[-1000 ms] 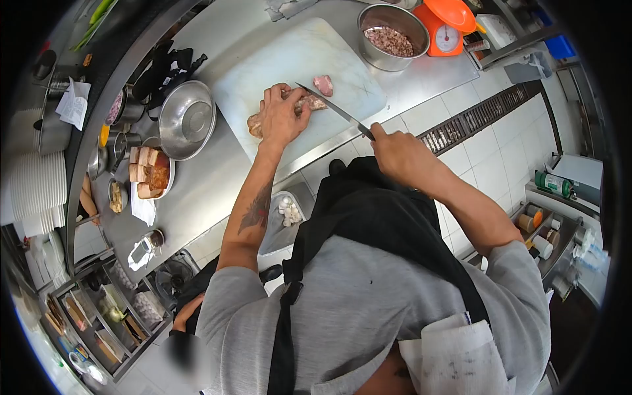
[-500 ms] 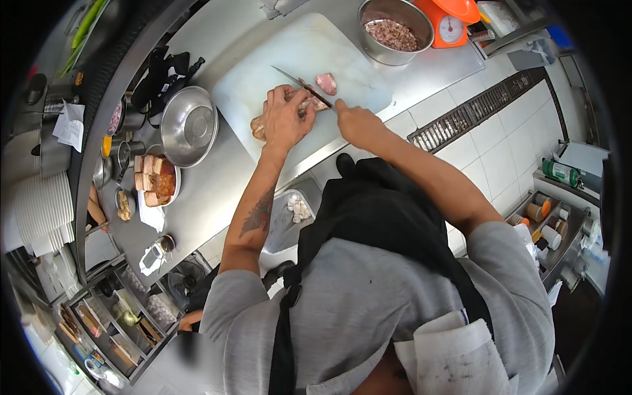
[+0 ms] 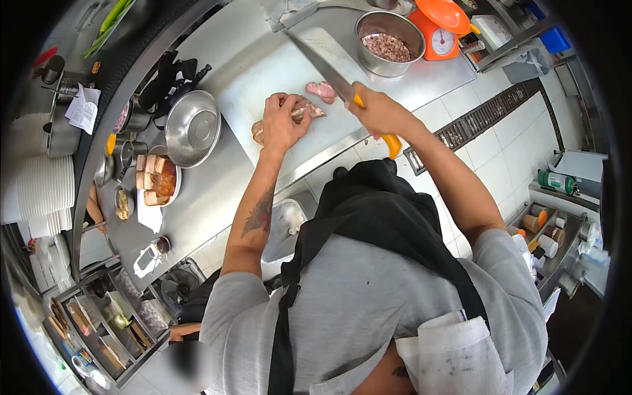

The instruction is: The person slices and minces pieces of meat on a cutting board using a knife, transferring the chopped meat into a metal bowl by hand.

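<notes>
On the white cutting board [image 3: 243,99], my left hand [image 3: 283,123] is closed around a long piece of meat [image 3: 309,110], which shows on both sides of the fingers. My right hand [image 3: 382,113] grips the yellow handle of a large knife [image 3: 320,66]. The knife's blade is raised and points to the upper left, above the board. Cut pink slices of meat [image 3: 321,91] lie on the board just beyond the held piece, below the blade.
A metal pot of diced meat [image 3: 388,49] and an orange scale [image 3: 442,43] stand at the back right. Left of the board are a metal bowl [image 3: 192,128] and a dish of meat blocks [image 3: 172,181]. Another person's arm [image 3: 186,330] shows at lower left.
My right hand has lifted the knife up off the meat. Another slice now lies beside the earlier one. My left hand still holds the piece.
</notes>
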{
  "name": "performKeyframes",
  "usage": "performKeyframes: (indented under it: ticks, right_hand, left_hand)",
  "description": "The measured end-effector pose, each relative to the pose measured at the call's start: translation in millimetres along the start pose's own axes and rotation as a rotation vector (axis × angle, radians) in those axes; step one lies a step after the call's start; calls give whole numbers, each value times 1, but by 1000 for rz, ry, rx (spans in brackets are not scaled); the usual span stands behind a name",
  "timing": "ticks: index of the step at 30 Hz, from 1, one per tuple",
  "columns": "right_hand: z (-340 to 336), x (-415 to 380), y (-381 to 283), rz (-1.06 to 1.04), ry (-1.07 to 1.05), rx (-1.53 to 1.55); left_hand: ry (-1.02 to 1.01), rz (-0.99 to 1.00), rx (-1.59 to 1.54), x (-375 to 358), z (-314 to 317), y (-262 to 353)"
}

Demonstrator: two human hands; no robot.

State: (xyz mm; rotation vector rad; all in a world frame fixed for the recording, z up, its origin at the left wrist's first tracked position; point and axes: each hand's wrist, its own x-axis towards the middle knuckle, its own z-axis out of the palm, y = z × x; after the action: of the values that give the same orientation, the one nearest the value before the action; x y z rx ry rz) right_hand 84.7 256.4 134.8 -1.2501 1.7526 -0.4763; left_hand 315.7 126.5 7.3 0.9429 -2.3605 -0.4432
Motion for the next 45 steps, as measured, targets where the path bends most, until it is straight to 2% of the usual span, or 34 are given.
performKeyframes:
  ticks: [1,3,9,13,20,22,24,25,27,28,31,33,35,36,37,39,40,41,45]
  right_hand:
    - [10,-7,8,5,-5,-3]
    - [32,-15,31,-211,192,-444]
    - [27,-79,1,-48,-11,-463]
    - [32,-80,0,-43,-16,-465]
    - [104,47,42,-80,79,-358]
    - [96,66,40,-71,109,-349]
    - [79,73,34,-20,-12,-211]
    - [68,77,36,-25,1,-212]
    - [43,78,44,99,-194,243]
    - [35,70,44,260,-238,655]
    - [19,73,59,316,-308,778]
    - [7,68,54,258,-332,808]
    - [3,48,29,161,-1,414]
    - [3,35,18,76,99,125]
    - [9,27,20,80,97,124]
    - [20,13,24,-113,133,-269]
    - [30,-1,16,-119,156,-370]
    - [33,-19,8,-69,102,-401]
    - [41,-63,10,-127,39,-440]
  left_hand:
    - [-1,-6,-5,-1,0,1]
    - [1,2,3,0,-2,2]
    - [-44,-43,94,2,-2,8]
    - [-27,-18,87,3,0,3]
    - [-21,-17,16,3,0,-1]
    - [-27,-15,10,4,-2,1]
    - [-34,-19,37,3,-1,3]
    - [-27,-7,40,2,-1,3]
    - [-46,-25,53,1,0,2]
    - [-42,-26,54,1,0,1]
    - [10,8,42,4,0,0]
    - [-27,-18,-7,1,-1,-2]
    - [-41,-44,-32,-2,-4,-3]
    - [-55,-61,-58,-1,-5,-3]
    - [-57,-63,-62,-1,-5,-3]
    - [-53,-62,-44,0,-5,-2]
    - [-54,-65,-47,1,-4,0]
    - [-49,-59,-9,1,-3,2]
    - [-35,-25,62,3,-1,3]
